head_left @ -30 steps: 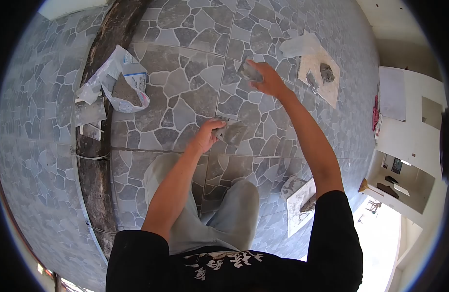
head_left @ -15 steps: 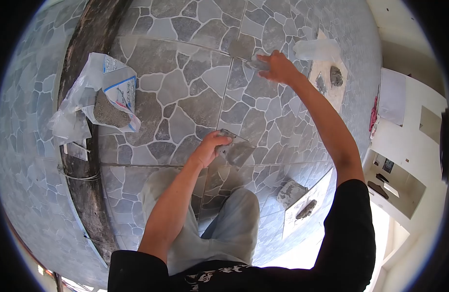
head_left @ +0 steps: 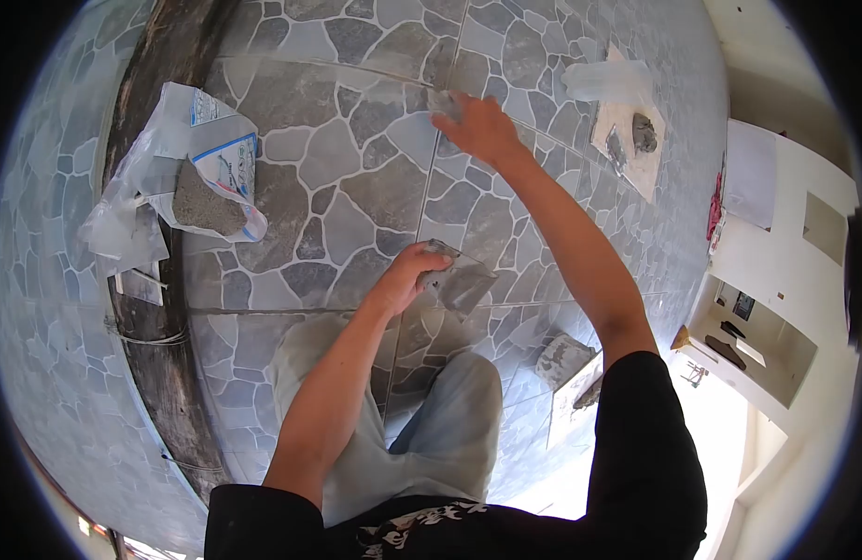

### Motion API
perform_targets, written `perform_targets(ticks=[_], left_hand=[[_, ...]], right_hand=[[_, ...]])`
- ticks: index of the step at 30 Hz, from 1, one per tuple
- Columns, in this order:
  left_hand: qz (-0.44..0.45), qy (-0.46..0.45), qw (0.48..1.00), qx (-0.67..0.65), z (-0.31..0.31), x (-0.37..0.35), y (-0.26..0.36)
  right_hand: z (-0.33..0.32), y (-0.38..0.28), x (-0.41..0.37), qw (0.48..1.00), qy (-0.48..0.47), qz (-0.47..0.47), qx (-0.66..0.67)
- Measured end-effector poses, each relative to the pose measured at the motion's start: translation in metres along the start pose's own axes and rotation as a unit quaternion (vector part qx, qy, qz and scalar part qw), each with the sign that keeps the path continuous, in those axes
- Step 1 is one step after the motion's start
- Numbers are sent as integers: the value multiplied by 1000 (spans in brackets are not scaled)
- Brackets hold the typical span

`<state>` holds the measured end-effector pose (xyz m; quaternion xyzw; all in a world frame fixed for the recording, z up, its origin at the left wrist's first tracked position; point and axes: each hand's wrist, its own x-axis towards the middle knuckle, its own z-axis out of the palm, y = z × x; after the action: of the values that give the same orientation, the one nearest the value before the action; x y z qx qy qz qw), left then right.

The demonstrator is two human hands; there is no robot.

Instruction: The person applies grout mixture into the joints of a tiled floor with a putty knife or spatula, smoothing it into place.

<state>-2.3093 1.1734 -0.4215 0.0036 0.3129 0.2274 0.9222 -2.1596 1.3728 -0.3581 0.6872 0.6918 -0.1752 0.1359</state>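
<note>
The left hand (head_left: 407, 276) has its fingers and thumb closed on one corner of a flat grey scraper (head_left: 464, 283), whose broad face, smeared with grey paste, slants out over the stone-patterned floor tiles (head_left: 351, 182) in front of the knees. Farther forward, the right hand (head_left: 484, 130) reaches out with its thumb and fingers a short way apart, pinching a small grey pad (head_left: 444, 105) at the seam between tiles; whether the pad presses on the floor cannot be told. Beyond the hands, to the person's right, a pale board (head_left: 644, 172) holds a dark lump of paste (head_left: 644, 133), with a cloudy plastic container (head_left: 606, 81) lying across its far end. Nearer the right elbow stand a paste-smeared bucket (head_left: 564, 361) and, just beside it, a second board (head_left: 566, 411), its dark lump partly hidden by the arm. To the left, an open plastic bag (head_left: 227, 166) of grey powder (head_left: 203, 204) lies near a long, dark wooden beam (head_left: 160, 373) bound with wire. Pale trousers (head_left: 384, 467) and a black shirt (head_left: 650, 448) with white lettering show at the bottom. Far right are a pale wall (head_left: 785, 271) and bright daylight.
</note>
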Motion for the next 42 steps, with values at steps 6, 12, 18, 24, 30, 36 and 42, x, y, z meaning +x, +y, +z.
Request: perform_targets(ticks=[6, 12, 18, 24, 30, 36, 42], left_hand=[[-18, 17, 999, 39, -6, -4, -5], [-9, 5, 999, 35, -4, 2, -7], [-22, -13, 999, 24, -11, 5, -8], [-37, 53, 998, 17, 10, -10, 12], [-37, -17, 999, 15, -11, 9, -8], [-34, 3, 999, -7, -15, 16, -13], [-33, -4, 999, 22, -19, 16, -10]], right_hand=[[46, -67, -19, 996, 28, 74, 31], [-31, -5, 73, 996, 79, 34, 32], [-14, 10, 101, 999, 16, -14, -37], [-32, 24, 31, 996, -26, -82, -30], [-23, 90, 126, 945, 112, -301, -64], [-71, 74, 101, 948, -94, -111, -281], [-56, 58, 175, 989, 19, -124, -76]])
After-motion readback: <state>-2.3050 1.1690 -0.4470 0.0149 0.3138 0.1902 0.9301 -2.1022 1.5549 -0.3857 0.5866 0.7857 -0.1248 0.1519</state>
